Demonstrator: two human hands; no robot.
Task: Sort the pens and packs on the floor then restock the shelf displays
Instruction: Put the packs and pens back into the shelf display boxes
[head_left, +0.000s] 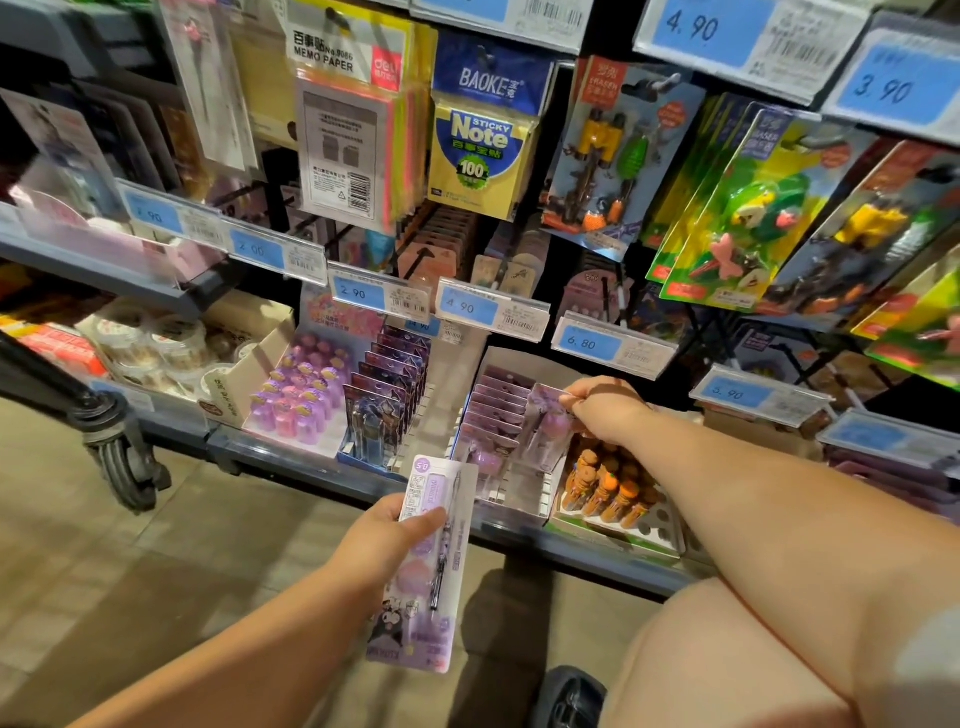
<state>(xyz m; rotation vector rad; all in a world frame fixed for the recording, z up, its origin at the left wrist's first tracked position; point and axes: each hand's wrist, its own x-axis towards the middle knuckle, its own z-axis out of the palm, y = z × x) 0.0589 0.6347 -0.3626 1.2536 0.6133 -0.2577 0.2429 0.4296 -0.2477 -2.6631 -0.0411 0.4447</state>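
You're restocking: your right hand pinches a lilac pack by its top at the white display box of matching packs, which I judge wants slotting upright into the row next, while your left hand grips a pen pack nearer, in front of the shelf.

At 11 o'clock the memo pack reads "百事贴", "MEMO PAPER" and a red "deli". At 12 the yellow pad reads "BAOKE", "STICKY Note" and "100".

Blue price tags:
- upper 4.90 tag at 1
- 3.90 tag at 2
- left 2.90 tag and 2.00 tag at 10
- middle 2.90 tag and lower 4.90 tag near centre
- 6.80 tag and 5.90 tag at 3

At 7 the pen pack shows "0.5".
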